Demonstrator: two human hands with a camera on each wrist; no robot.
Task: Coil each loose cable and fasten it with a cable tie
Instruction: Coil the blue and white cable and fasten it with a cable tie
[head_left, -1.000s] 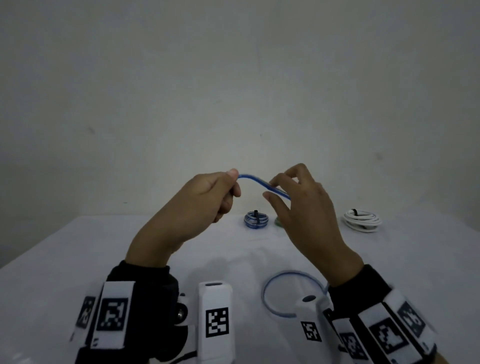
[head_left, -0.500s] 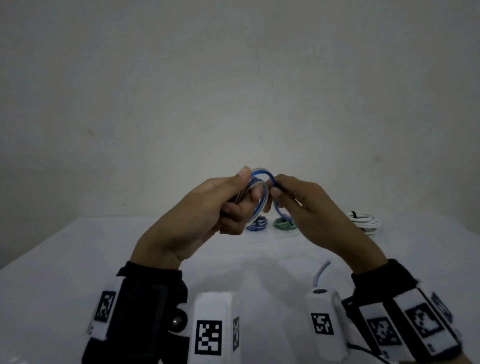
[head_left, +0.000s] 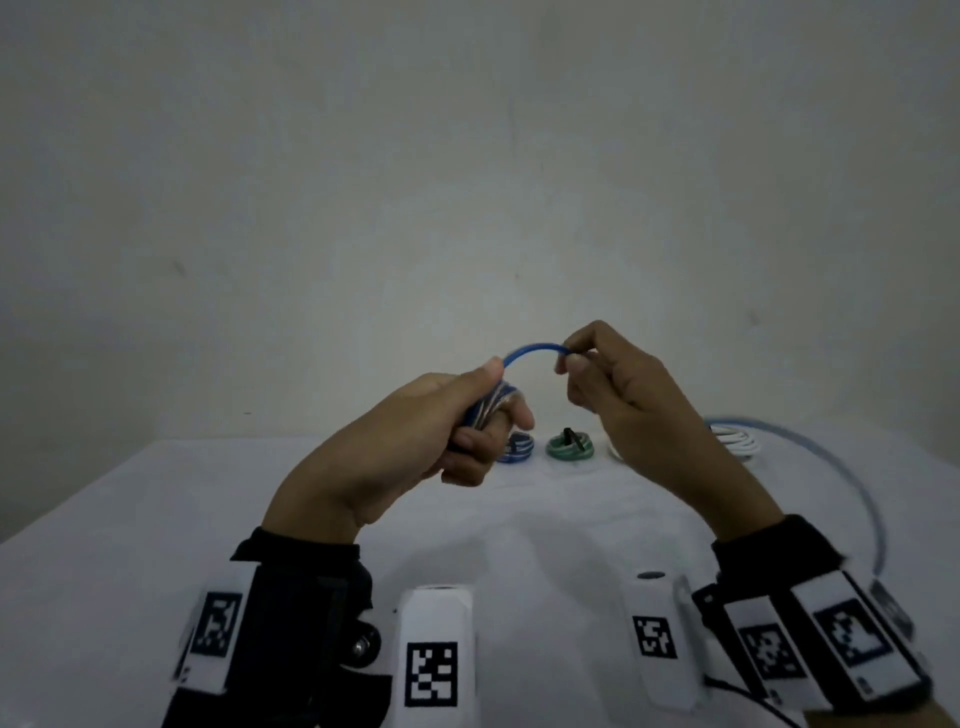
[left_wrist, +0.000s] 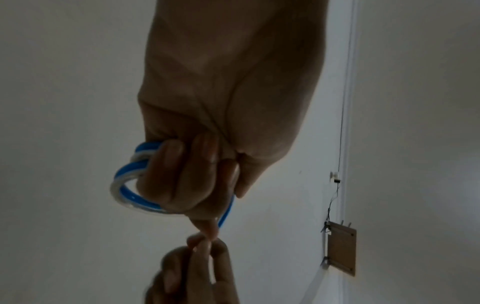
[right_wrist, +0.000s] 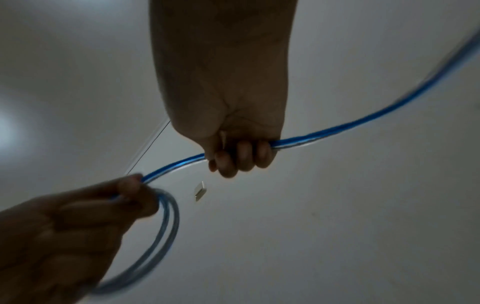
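A blue-and-clear cable (head_left: 535, 349) arcs between my two hands above the white table (head_left: 130, 530). My left hand (head_left: 467, 410) grips several wound loops of it (left_wrist: 130, 185), thumb pressed on top. My right hand (head_left: 576, 364) pinches the free run a short way to the right, and in the right wrist view the cable (right_wrist: 337, 131) passes through its curled fingers (right_wrist: 241, 156). The slack tail (head_left: 852, 483) swings out in a wide arc to the right and behind my right wrist.
Three tied coils lie at the table's far edge: a blue one (head_left: 517, 449), a green one (head_left: 570, 447) with a black tie, and a white one (head_left: 737, 441). A plain wall stands behind. A small wooden bracket (left_wrist: 341, 248) hangs on it.
My right hand has pulled away from the left, drawing out a fresh arc of cable after laying a loop on the bundle. The slack tail has swung up to the right.
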